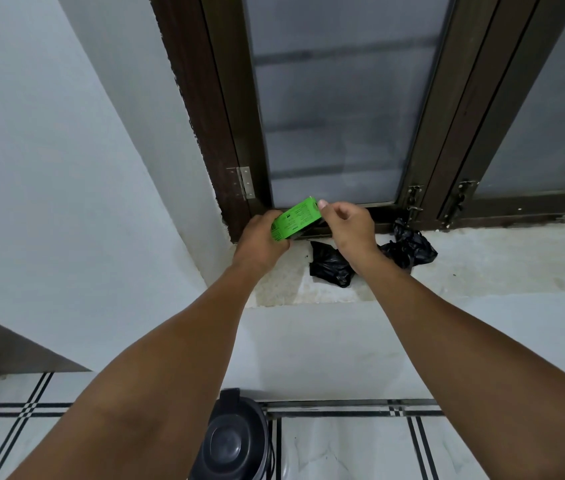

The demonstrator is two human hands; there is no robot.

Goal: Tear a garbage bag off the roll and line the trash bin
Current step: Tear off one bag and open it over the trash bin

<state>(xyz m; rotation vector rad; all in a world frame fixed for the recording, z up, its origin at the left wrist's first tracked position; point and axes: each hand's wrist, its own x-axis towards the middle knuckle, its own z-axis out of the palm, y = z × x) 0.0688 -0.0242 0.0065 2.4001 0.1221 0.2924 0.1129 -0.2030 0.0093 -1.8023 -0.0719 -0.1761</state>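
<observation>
The roll of garbage bags, wrapped in a bright green printed paper label (pixel 295 220), sits up at the window ledge, caught between both hands. The left hand (pixel 262 242) cups its near, lower end with the fingers curled round it, apparently to steady the roll, while the right hand (pixel 348 226) pinches the far upper corner of the label between thumb and forefinger, the other fingers loosely folded; this looks like a grip for peeling the wrap or finding the free end of a bag, so no bag is torn off yet. Just below and to the right of the right hand, two crumpled black plastic bags (pixel 331 265) lie on the speckled white sill (pixel 482 261), one partly hidden behind the wrist. Beyond the hands stands the dark brown framed window (pixel 426 133) with frosted panes. Far below, between the forearms, one black round-lidded trash bin (pixel 236 441) waits on the striped white floor tiles (pixel 360 445), its lid on.
</observation>
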